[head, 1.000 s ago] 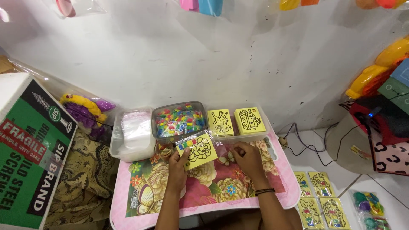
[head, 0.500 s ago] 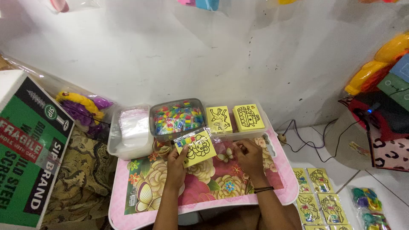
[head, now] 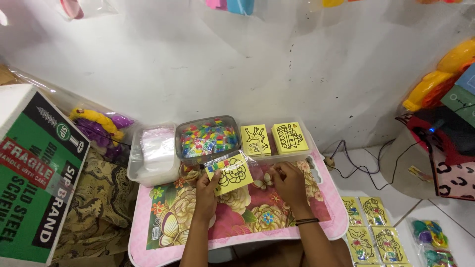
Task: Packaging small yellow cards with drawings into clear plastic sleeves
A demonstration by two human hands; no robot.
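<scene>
Pink and flower-printed, the small table (head: 163, 232) carries both forearms, which reach straight forward from the near edge: the left hand (head: 207, 184) has its fingers closed on a yellow picture card in a clear sleeve (head: 230, 173), tilted up towards the person, seemingly so its drawing faces them, while the right hand (head: 287, 180) lies palm down with fingers curled over some small pale pieces (whether it grips any cannot be told). Beyond, within easy reach, stand a clear tub of coloured bits (head: 208, 138), a tub of plastic bags (head: 153, 153) and two stacks of yellow cards (head: 273, 139).
</scene>
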